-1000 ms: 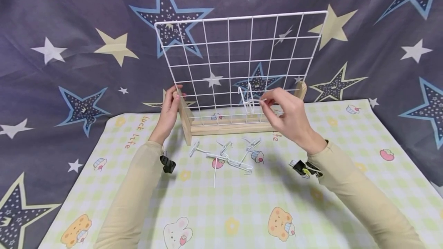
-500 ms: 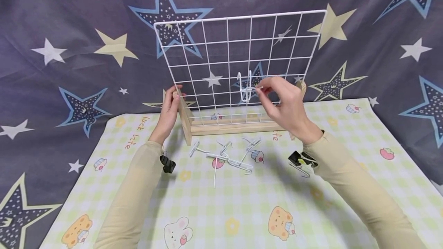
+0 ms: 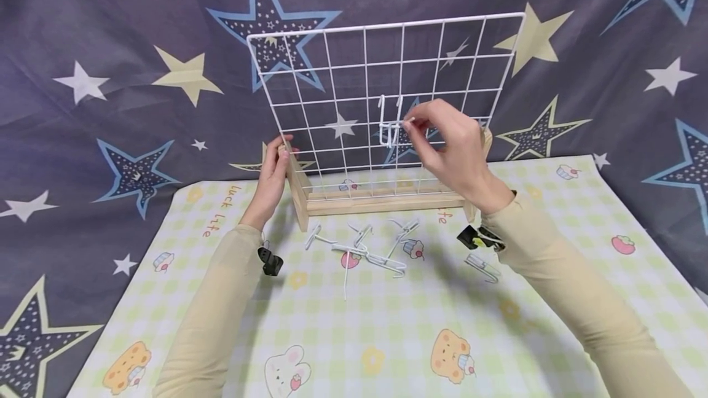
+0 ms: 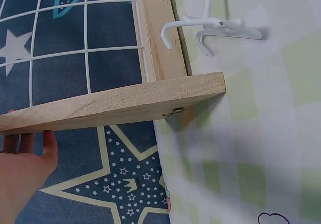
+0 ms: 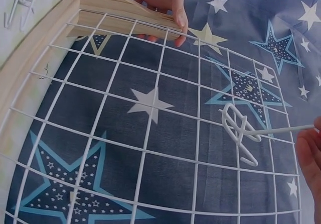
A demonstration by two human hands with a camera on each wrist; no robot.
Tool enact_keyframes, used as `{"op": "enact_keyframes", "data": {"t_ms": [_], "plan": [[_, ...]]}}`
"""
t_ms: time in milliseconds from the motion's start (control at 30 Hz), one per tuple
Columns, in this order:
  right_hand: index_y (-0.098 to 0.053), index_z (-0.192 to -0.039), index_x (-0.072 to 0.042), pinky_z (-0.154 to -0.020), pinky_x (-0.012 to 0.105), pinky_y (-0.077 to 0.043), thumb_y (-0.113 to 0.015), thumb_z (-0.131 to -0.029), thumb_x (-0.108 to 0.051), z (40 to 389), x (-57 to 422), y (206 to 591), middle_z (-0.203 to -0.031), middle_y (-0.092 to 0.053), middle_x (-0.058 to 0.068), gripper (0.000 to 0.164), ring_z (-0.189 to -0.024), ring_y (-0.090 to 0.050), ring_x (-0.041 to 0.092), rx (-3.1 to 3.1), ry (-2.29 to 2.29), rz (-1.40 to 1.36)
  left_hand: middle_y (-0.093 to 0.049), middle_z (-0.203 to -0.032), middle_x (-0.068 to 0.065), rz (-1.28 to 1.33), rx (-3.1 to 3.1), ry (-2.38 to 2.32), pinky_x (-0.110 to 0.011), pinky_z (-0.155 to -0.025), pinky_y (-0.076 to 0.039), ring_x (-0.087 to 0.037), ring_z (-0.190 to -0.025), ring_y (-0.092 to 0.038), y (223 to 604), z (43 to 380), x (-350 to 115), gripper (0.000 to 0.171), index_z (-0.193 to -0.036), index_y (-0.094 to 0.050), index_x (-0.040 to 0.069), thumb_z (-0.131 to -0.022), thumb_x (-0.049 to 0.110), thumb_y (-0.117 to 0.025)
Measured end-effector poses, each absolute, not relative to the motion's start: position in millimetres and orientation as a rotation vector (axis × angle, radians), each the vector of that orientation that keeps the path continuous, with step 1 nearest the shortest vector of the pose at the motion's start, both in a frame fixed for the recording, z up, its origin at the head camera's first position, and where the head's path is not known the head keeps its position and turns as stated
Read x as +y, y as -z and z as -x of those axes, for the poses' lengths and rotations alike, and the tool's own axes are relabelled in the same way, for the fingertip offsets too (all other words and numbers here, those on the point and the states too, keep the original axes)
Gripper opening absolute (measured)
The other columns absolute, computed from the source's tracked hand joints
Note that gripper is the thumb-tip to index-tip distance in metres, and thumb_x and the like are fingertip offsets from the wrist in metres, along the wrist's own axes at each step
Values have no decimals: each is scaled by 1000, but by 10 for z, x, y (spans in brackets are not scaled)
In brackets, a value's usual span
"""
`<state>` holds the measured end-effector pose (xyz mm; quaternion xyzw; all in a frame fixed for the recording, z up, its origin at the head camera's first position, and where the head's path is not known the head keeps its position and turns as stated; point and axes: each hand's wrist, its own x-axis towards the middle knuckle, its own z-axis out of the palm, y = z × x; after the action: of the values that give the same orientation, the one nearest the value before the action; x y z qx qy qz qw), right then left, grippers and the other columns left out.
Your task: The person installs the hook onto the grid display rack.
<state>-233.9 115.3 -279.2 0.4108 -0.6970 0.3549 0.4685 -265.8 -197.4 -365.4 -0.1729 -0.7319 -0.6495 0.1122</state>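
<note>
A white wire grid panel [image 3: 365,66] stands in a wooden base [image 3: 381,205], leaning back slightly. My left hand [image 3: 269,180] grips the base's left wooden side piece [image 4: 115,103], with the fingers partly hidden behind it. With thumb and fingertips my right hand [image 3: 456,146] pinches the prong of a white wire hook [image 5: 237,128]. Two bent arms of this hook point upward in the head view, in front of the grid's middle. From these frames I cannot tell whether it touches the grid wires.
Several loose white wire hooks [image 3: 362,252] lie in a cluster on the checked tablecloth [image 3: 332,336] before the base. Another white hook [image 3: 482,269] lies below my right wrist. A dark star-patterned cloth [image 3: 138,17] hangs right behind the grid.
My right hand has raised the pinched hook up along the grid and slightly left, and the hook has become more upright. My left hand keeps its grip on the wooden side piece.
</note>
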Motion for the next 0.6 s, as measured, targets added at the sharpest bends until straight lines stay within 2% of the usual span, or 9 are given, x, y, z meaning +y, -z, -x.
{"op": "enact_keyframes", "data": {"t_ms": [100,233,300,433,600], "plan": [[-64,-90,2,-69,28,-49,-63,-87,6,2353,1131,2750,-83,-65,12,5,-73,-61,21,-1707,-869,-1028,-46,-122,-21,515,-2144,1920,-50,-95,-35,-12,-110,-48,3662,2659,-1976,39,-142,-30,-4,-106,11,-29],[-63,-90,3,-69,28,-49,-62,-87,7,2392,1106,2693,-83,-65,12,6,-73,-62,21,-1700,-858,-1042,-48,-116,-4,520,-2142,1918,-50,-96,-36,-13,-110,-49,3665,2665,-1978,39,-142,-30,-4,-106,11,-30],[-62,-90,3,-69,29,-50,-62,-87,8,2432,1098,2665,-82,-65,12,7,-73,-62,21,-1702,-846,-1045,-49,-114,-1,519,-2146,1913,-49,-95,-37,-14,-110,-49,3665,2668,-1979,39,-142,-31,-4,-106,11,-30],[-61,-91,3,-67,32,-50,-62,-87,8,2538,1094,2621,-82,-63,13,7,-73,-62,22,-1734,-783,-1053,-48,-116,-3,506,-2158,1903,-46,-94,-38,-15,-111,-48,3665,2671,-1982,39,-142,-31,-4,-106,11,-30],[-60,-92,3,-67,32,-51,-63,-89,5,2623,1102,2605,-84,-62,16,5,-74,-62,23,-1773,-688,-1064,-48,-118,-6,508,-2149,1904,-48,-95,-37,-16,-112,-48,3662,2679,-1970,39,-142,-30,-4,-106,11,-29]]}}
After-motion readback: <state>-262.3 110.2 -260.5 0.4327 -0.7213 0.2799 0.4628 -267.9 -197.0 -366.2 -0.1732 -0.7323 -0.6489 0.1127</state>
